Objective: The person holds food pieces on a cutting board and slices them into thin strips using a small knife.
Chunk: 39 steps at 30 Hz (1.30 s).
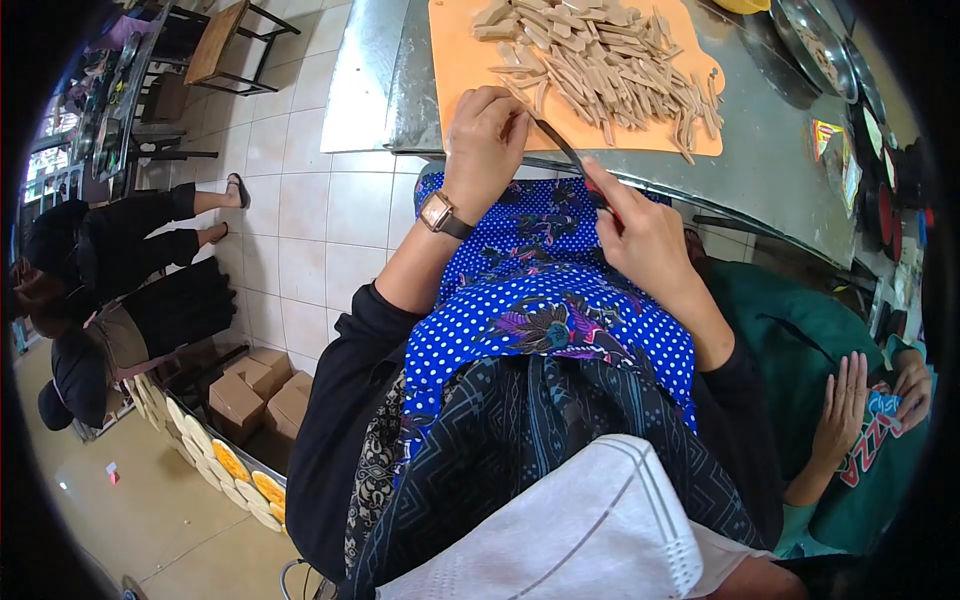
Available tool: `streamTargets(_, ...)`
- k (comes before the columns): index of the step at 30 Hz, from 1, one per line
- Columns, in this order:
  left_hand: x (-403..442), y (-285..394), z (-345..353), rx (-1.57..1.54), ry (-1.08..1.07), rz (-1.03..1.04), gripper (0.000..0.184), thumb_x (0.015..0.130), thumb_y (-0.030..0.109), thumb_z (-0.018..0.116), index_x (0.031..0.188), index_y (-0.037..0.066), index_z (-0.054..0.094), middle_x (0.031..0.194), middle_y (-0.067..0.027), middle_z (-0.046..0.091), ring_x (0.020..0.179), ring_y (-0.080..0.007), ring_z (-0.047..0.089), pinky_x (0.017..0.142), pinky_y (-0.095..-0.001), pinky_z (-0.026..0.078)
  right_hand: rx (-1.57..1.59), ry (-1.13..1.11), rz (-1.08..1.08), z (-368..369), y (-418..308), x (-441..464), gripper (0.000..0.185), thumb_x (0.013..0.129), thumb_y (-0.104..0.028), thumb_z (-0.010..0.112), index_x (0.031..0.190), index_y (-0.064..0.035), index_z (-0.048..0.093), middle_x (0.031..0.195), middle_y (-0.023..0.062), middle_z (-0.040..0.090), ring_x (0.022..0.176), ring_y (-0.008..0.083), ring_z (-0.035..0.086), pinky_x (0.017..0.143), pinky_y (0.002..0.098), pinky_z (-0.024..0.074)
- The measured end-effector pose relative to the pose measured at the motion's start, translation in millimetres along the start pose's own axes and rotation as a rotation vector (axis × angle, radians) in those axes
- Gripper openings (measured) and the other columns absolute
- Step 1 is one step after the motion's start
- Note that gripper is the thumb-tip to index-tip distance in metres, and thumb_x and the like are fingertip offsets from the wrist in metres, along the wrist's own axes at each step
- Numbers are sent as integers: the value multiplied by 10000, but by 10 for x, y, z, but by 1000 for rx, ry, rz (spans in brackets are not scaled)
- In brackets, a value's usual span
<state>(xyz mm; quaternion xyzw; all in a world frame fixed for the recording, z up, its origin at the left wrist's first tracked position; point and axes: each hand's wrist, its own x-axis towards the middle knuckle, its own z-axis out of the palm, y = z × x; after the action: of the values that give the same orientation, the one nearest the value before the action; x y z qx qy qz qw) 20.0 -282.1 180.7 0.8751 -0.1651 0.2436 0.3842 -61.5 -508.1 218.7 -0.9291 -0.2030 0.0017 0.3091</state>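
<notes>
My right hand [640,235] is wrapped round the handle of a knife [562,145]. The dark blade slants up and left toward my other hand, and some red shows at the grip. My left hand [485,135], with a watch on the wrist, is closed with its fingertips together at the blade's tip; what they pinch is hidden. Both hands are at the near edge of an orange cutting board [455,60]. A heap of pale brown sliced strips [610,75] covers much of the board, with broader slices at its upper left.
The board lies on a metal table [400,90]. Metal bowls [815,45] and a colourful packet [835,150] are to the right. A person in green [800,330] is close at my right; other people [110,260] are at left, near cardboard boxes [240,400] and a row of round flat items [195,440].
</notes>
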Motion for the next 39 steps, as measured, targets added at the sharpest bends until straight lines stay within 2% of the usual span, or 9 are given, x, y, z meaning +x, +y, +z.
streamTargets(3, 42, 10, -54, 26, -18, 7, 98, 827, -1, 731, 923, -12, 718, 941, -129, 708, 888, -326, 674, 780, -398, 549, 30, 4, 1, -94, 49, -62, 661, 850, -59, 646, 1485, -191, 522, 1016, 145, 747, 731, 343, 718, 661, 440, 585)
streamTargets(5, 107, -11, -114, -163, -127, -189, 106, 844, 3, 722, 949, -13, 726, 943, -141, 707, 849, -316, 682, 722, -380, 559, 67, 43, -39, -112, 56, -39, 659, 851, -59, 646, 1483, -199, 525, 1025, 137, 749, 734, 339, 719, 666, 438, 586)
streamTargets(8, 336, -153, -228, 28, -109, 35, 114, 868, 16, 708, 979, 2, 733, 954, -150, 711, 817, -303, 691, 681, -367, 566, 100, 99, -51, -74, -50, 74, 649, 848, -62, 645, 1472, -208, 540, 1020, 129, 750, 734, 339, 717, 670, 435, 590)
streamTargets(13, 820, -296, -202, 186, -288, 296, 269, 871, 3, 633, 1105, 75, 744, 1152, -67, 716, 1111, -316, 630, 944, -415, 528, 30, 38, -88, 160, -113, 312, 634, 846, -80, 650, 1459, -203, 550, 993, 150, 741, 744, 366, 710, 673, 461, 583)
streamTargets(16, 983, -233, -95, 275, -438, 528, 290, 871, 30, 642, 1132, 103, 746, 1195, -47, 710, 1160, -281, 615, 995, -393, 508, -64, -4, -26, 130, -109, 393, 627, 852, -78, 648, 1457, -200, 543, 982, 169, 741, 772, 382, 710, 693, 484, 576)
streamTargets(20, 1111, -237, 0, 425, -596, 518, 397, 871, 64, 661, 1256, 154, 698, 1213, -55, 706, 1224, -260, 590, 1071, -427, 433, -92, 83, 31, 21, -1, 380, 603, 857, -75, 642, 1442, -191, 548, 912, 182, 736, 758, 390, 708, 704, 494, 574)
streamTargets(27, 1342, -178, 28, 559, -828, 484, 456, 806, 233, 760, 1242, 184, 639, 1116, -35, 712, 1174, -255, 610, 971, -448, 425, -60, 97, -58, 118, -66, 331, 624, 817, -90, 653, 1432, -144, 556, 883, 178, 712, 716, 382, 701, 658, 488, 578)
streamTargets(35, 1454, -214, 61, 558, -914, 455, 406, 752, 212, 732, 1148, 182, 647, 1033, -20, 704, 1077, -254, 635, 893, -419, 406, -105, 69, 11, 101, -16, 404, 601, 845, -92, 636, 1433, -197, 560, 924, 184, 722, 713, 391, 699, 657, 497, 574)
streamTargets(39, 1490, -259, 82, 542, -941, 468, 344, 757, 226, 714, 1088, 165, 644, 991, -14, 697, 1034, -256, 645, 892, -427, 408, -58, 128, -65, 94, -64, 333, 627, 812, -76, 656, 1428, -148, 563, 834, 177, 701, 699, 387, 694, 640, 496, 570)
